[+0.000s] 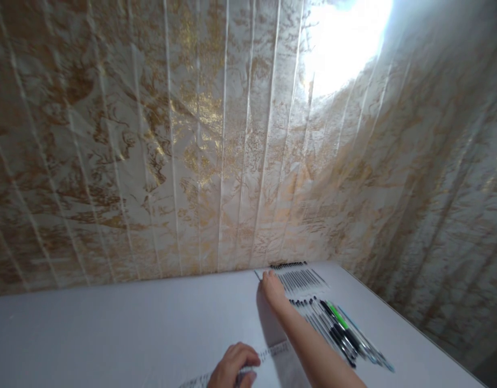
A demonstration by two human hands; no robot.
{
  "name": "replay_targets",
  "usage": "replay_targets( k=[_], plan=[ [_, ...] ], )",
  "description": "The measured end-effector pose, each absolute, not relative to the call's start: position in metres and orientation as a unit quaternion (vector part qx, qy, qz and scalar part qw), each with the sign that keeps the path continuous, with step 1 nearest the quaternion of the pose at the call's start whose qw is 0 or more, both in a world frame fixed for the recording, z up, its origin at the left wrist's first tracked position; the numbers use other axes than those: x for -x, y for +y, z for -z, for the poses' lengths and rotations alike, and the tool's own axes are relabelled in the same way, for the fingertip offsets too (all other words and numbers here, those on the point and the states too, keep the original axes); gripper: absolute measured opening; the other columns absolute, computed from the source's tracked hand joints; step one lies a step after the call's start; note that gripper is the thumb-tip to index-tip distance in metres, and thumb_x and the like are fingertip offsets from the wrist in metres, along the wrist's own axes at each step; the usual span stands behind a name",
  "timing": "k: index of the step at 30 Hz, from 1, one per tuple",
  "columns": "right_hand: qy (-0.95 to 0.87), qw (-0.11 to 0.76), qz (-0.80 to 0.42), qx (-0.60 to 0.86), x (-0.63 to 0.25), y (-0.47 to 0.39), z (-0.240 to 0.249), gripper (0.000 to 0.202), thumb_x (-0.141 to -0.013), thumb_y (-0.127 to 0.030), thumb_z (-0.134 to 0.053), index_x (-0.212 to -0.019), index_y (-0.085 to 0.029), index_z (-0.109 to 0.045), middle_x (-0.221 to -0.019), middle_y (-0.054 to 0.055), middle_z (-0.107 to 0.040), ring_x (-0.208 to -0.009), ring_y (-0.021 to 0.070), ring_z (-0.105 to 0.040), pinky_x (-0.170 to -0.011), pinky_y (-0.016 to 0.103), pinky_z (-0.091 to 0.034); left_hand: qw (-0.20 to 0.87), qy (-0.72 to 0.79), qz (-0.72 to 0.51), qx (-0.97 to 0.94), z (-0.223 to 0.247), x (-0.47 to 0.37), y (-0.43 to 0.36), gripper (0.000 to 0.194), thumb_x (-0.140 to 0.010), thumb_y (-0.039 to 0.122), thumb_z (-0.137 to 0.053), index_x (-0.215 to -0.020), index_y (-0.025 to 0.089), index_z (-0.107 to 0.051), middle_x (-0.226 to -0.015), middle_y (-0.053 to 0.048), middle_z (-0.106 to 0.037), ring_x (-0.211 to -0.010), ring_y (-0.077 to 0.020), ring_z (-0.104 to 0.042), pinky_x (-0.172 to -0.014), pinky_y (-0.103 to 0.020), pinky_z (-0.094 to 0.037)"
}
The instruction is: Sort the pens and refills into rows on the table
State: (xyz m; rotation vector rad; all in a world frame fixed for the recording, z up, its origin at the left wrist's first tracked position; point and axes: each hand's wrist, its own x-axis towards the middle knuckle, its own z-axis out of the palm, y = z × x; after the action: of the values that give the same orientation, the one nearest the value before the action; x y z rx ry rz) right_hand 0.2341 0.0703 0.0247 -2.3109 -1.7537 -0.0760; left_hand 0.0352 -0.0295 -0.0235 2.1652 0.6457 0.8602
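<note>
At the far side of the white table [123,328], my right hand [272,288] is closed, fingers down, beside the left end of a row of thin dark pens [299,280]. A slender pen [257,275] pokes out past its fingertips. My left hand [234,366] is curled low in the view, thumb and fingers bent towards each other. Something greyish shows between them, too blurred to name. Beneath and beside this hand runs a pale strip with small dark marks [276,349], partly hidden by the hand.
Nearer, right of my right forearm, lies a second row of pens [313,315]. Thicker black pens [339,331], a bright green pen [337,315] and a light blue one [351,319] lie beside it. A gold-patterned curtain [200,161] hangs along the table's back edge and right side.
</note>
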Motion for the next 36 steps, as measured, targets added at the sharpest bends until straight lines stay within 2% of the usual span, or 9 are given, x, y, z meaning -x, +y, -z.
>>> replay_targets(
  k=[3,8,12,16,21,25,29,32,36],
  plan=[
    [-0.631,0.105,0.007,0.769,-0.213,0.053,-0.020,0.033,-0.085,0.001,-0.039,-0.099,-0.013,-0.066,-0.102,0.017,-0.066,-0.092,0.0235,-0.066,-0.070,0.027,-0.047,0.352,0.316,-0.369,-0.800,0.015,-0.030,-0.028,0.025,-0.081,0.013,-0.049,-0.098,0.020,-0.066,-0.099,-0.007,-0.070,-0.092,-0.0185,-0.065,-0.081,-0.026,-0.053],
    [-0.673,0.106,-0.008,0.732,-0.197,0.035,-0.023,0.021,-0.086,-0.015,-0.052,-0.101,-0.017,-0.066,-0.100,0.009,-0.067,-0.088,0.0195,-0.066,-0.073,0.025,-0.046,0.234,0.392,-0.374,-0.807,0.004,-0.016,-0.020,0.039,-0.085,0.016,-0.044,-0.119,0.022,-0.062,-0.128,-0.010,-0.062,-0.120,-0.0222,-0.055,-0.104,-0.040,-0.044],
    [-0.634,0.111,0.030,0.765,-0.230,0.055,-0.041,0.031,-0.088,-0.008,-0.044,-0.114,-0.012,-0.061,-0.118,0.018,-0.059,-0.103,0.0236,-0.060,-0.079,0.029,-0.044,0.161,0.429,-0.295,-0.839,0.008,-0.009,-0.011,0.053,-0.082,0.005,-0.039,-0.128,0.023,-0.058,-0.138,-0.009,-0.056,-0.128,-0.0229,-0.050,-0.106,-0.045,-0.042],
    [-0.617,0.093,0.049,0.780,-0.259,0.076,-0.044,0.038,-0.088,0.000,-0.035,-0.110,-0.008,-0.064,-0.118,0.022,-0.059,-0.107,0.0266,-0.057,-0.083,0.033,-0.043,0.161,0.442,-0.219,-0.855,0.017,-0.010,-0.004,0.066,-0.072,-0.006,-0.035,-0.126,0.022,-0.061,-0.137,-0.008,-0.058,-0.130,-0.0218,-0.048,-0.105,-0.043,-0.041],
    [-0.660,0.083,0.044,0.745,-0.251,0.074,-0.025,0.034,-0.088,-0.003,-0.040,-0.099,-0.012,-0.070,-0.109,0.016,-0.065,-0.103,0.0236,-0.057,-0.085,0.029,-0.041,0.198,0.460,-0.217,-0.838,0.009,-0.011,-0.008,0.062,-0.076,-0.004,-0.031,-0.123,0.021,-0.062,-0.131,-0.009,-0.061,-0.122,-0.0211,-0.053,-0.102,-0.040,-0.041],
    [-0.665,0.100,0.059,0.738,-0.248,0.071,-0.018,0.039,-0.090,-0.005,-0.037,-0.115,-0.015,-0.065,-0.118,0.014,-0.062,-0.109,0.0228,-0.053,-0.091,0.029,-0.037,0.210,0.450,-0.246,-0.833,0.004,-0.011,-0.012,0.056,-0.080,-0.001,-0.033,-0.121,0.022,-0.063,-0.126,-0.009,-0.063,-0.117,-0.0218,-0.056,-0.100,-0.039,-0.042],
    [-0.651,0.100,0.061,0.750,-0.255,0.069,-0.019,0.039,-0.088,-0.002,-0.035,-0.111,-0.009,-0.066,-0.113,0.018,-0.063,-0.107,0.0252,-0.055,-0.090,0.032,-0.037,0.177,0.458,-0.230,-0.840,0.005,-0.007,-0.009,0.070,-0.071,-0.010,-0.028,-0.125,0.022,-0.061,-0.132,-0.007,-0.059,-0.121,-0.0194,-0.052,-0.101,-0.036,-0.041],
    [-0.677,0.101,0.043,0.727,-0.251,0.061,-0.017,0.034,-0.088,-0.004,-0.040,-0.101,-0.012,-0.070,-0.103,0.013,-0.068,-0.100,0.0220,-0.059,-0.086,0.027,-0.039,0.129,0.495,-0.192,-0.838,0.000,-0.001,-0.003,0.077,-0.069,-0.015,-0.024,-0.127,0.021,-0.058,-0.133,-0.008,-0.057,-0.120,-0.0176,-0.052,-0.100,-0.034,-0.039],
    [-0.687,0.122,0.043,0.715,-0.242,0.051,-0.013,0.037,-0.093,-0.010,-0.038,-0.117,-0.020,-0.064,-0.115,0.009,-0.065,-0.105,0.0188,-0.058,-0.089,0.024,-0.039,0.080,0.533,-0.167,-0.826,-0.010,0.006,0.001,0.058,-0.081,-0.010,-0.025,-0.115,0.018,-0.063,-0.122,-0.009,-0.061,-0.112,-0.0201,-0.054,-0.095,-0.035,-0.039]
  ],
)
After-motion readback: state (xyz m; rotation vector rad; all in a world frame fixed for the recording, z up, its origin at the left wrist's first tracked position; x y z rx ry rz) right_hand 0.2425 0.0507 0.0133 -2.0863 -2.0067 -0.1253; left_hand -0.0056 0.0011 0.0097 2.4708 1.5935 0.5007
